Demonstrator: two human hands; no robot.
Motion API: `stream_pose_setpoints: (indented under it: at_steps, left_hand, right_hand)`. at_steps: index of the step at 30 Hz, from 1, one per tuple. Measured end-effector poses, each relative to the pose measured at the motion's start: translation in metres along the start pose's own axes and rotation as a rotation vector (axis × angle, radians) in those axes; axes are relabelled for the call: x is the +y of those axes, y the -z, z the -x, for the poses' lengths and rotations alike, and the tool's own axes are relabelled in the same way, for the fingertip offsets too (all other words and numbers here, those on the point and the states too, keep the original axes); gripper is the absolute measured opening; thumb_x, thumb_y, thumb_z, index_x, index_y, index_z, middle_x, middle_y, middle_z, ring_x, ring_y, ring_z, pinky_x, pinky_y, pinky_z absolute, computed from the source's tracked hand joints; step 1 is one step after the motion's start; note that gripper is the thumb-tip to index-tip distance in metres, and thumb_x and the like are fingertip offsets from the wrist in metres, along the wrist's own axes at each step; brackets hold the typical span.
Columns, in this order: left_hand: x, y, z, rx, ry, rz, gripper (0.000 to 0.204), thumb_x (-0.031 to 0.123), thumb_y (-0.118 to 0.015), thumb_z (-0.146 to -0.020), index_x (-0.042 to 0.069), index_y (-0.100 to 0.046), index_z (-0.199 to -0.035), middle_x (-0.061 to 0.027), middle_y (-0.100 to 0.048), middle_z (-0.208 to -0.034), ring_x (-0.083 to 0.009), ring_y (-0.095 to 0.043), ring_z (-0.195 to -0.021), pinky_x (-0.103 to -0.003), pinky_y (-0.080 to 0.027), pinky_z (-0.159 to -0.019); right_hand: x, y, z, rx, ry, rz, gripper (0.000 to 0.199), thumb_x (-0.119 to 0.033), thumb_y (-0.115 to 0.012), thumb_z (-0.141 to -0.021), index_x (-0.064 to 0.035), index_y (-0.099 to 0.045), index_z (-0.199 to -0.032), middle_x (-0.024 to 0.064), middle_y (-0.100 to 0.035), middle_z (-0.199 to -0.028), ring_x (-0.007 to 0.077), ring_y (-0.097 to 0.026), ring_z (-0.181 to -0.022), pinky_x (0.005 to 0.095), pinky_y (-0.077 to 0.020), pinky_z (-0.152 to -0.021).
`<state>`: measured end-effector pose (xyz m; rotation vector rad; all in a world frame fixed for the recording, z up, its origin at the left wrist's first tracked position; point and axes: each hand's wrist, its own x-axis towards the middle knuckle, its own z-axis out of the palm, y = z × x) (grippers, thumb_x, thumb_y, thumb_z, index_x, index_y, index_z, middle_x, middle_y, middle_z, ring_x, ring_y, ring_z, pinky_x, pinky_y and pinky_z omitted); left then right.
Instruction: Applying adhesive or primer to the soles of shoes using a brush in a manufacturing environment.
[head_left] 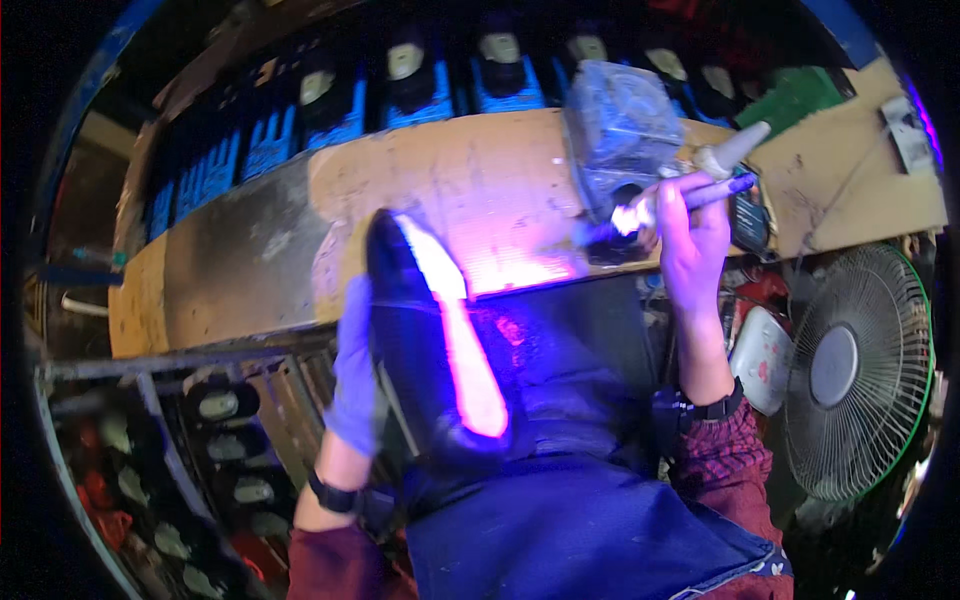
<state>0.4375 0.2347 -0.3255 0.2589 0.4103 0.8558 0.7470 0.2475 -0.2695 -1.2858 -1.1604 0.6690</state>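
Note:
My left hand (355, 380), in a pale glove, grips the left side of a long black shoe (403, 340) held over my lap. A strip down the middle of the shoe glows white and pink under violet light. To the right, my right hand (692, 250) is closed round the pale handle of a brush (645, 212). Its dark, blurred bristles point left, over the bench edge and beside a smeared, bluish box-like container (625, 115). A white tapered nozzle (738, 148) sticks up just behind that hand.
The worn bench (400, 170) spans the far side. Behind it stand several black shoes (405, 62) in a blue rack (420, 105). A fan (850, 370) is at the right, beside a white case (762, 360). A metal rack (165, 400) with more shoes stands lower left.

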Motion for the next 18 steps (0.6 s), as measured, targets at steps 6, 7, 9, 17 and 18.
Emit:
stream_pose_setpoints:
  at_steps: [6, 7, 9, 17, 18]
  left_hand:
    - [-0.055, -0.031, 0.026, -0.155, -0.214, 0.162, 0.054, 0.043, -0.039, -0.096, 0.011, -0.034, -0.138, -0.0076, -0.047, -0.131, -0.0203, -0.046, -0.121, -0.036, -0.031, -0.107]
    - [-0.055, -0.022, 0.026, -0.027, -0.201, 0.125, 0.054, 0.040, -0.035, -0.097, 0.008, -0.029, -0.140, -0.0072, -0.043, -0.135, -0.0189, -0.044, -0.122, -0.035, -0.031, -0.107]
    - [-0.055, -0.021, 0.028, 0.088, -0.207, -0.019, 0.058, 0.046, -0.032, -0.097, 0.007, -0.032, -0.139, -0.0074, -0.045, -0.133, -0.0184, -0.046, -0.120, -0.034, -0.036, -0.104]
    - [-0.056, -0.014, 0.014, 0.379, -0.155, -0.085, 0.045, 0.040, -0.048, -0.094, 0.007, -0.049, -0.123, -0.0036, -0.059, -0.108, -0.0110, -0.060, -0.092, -0.027, -0.051, -0.080]
    - [-0.056, -0.005, 0.016, 0.348, -0.140, -0.097, 0.044, 0.039, -0.048, -0.094, 0.006, -0.049, -0.124, -0.0037, -0.060, -0.108, -0.0112, -0.061, -0.092, -0.026, -0.051, -0.080]
  right_hand:
    - [0.039, 0.033, -0.017, 0.001, 0.346, 0.607, 0.015, -0.014, -0.064, -0.084, -0.0024, -0.055, -0.079, 0.0069, -0.057, -0.069, 0.0162, -0.056, -0.061, 0.0303, -0.0438, -0.057]
    - [0.038, 0.035, -0.016, 0.066, 0.280, 0.485, 0.014, -0.013, -0.064, -0.085, -0.0022, -0.055, -0.080, 0.0060, -0.058, -0.070, 0.0142, -0.056, -0.061, 0.0291, -0.0439, -0.055]
    - [0.032, 0.043, -0.012, 0.152, 0.177, 0.367, 0.012, -0.012, -0.061, -0.088, -0.0021, -0.055, -0.084, 0.0031, -0.058, -0.071, 0.0082, -0.054, -0.058, 0.0240, -0.0428, -0.051]
    - [0.025, 0.006, 0.037, -0.169, -0.103, -0.097, 0.012, -0.013, -0.054, -0.091, -0.0024, -0.050, -0.095, 0.0103, -0.062, -0.085, 0.0145, -0.062, -0.066, 0.0248, -0.0520, -0.058]
    - [0.016, -0.011, 0.042, -0.284, -0.177, -0.250, 0.014, -0.015, -0.055, -0.091, -0.0030, -0.050, -0.097, 0.0124, -0.062, -0.088, 0.0167, -0.064, -0.067, 0.0267, -0.0535, -0.059]
